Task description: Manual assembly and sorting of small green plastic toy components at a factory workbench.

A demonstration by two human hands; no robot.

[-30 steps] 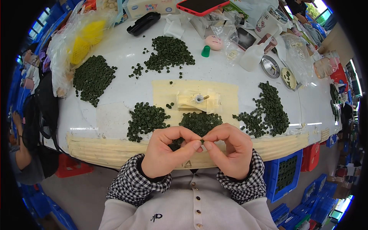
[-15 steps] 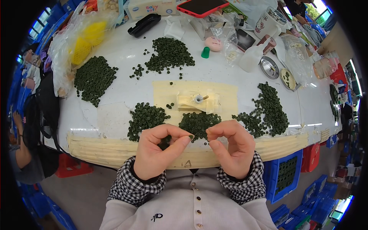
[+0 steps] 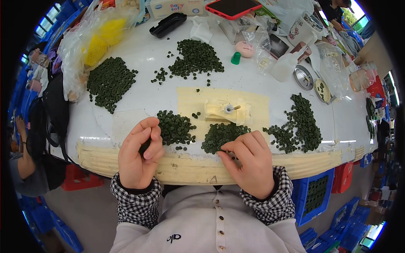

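Note:
My left hand [image 3: 141, 154] is curled above the table's front edge, left of a pile of small dark green round pieces [image 3: 175, 126]. Dark green shows between its fingers, apparently a few of the same pieces in the palm. Thumb and forefinger of my right hand [image 3: 251, 164] pinch together at the near edge of the middle pile of pieces [image 3: 221, 135]; what lies between the tips is too small to make out. Behind that pile stands a small taped-down fixture [image 3: 228, 110] with a thin rod sticking out of it.
More dark green piles lie at the far left [image 3: 110, 82], at the back [image 3: 196, 59] and at the right [image 3: 306, 122]. Along the back are a black case [image 3: 168, 25], a red-framed phone [image 3: 234, 7], a mug [image 3: 301, 28] and plastic bags. A blue crate [image 3: 314, 194] stands below the right edge.
My left hand has moved left, away from the right hand, and its fingertips no longer hold up a small green piece. My right hand has come down to the middle pile. The view shifted slightly.

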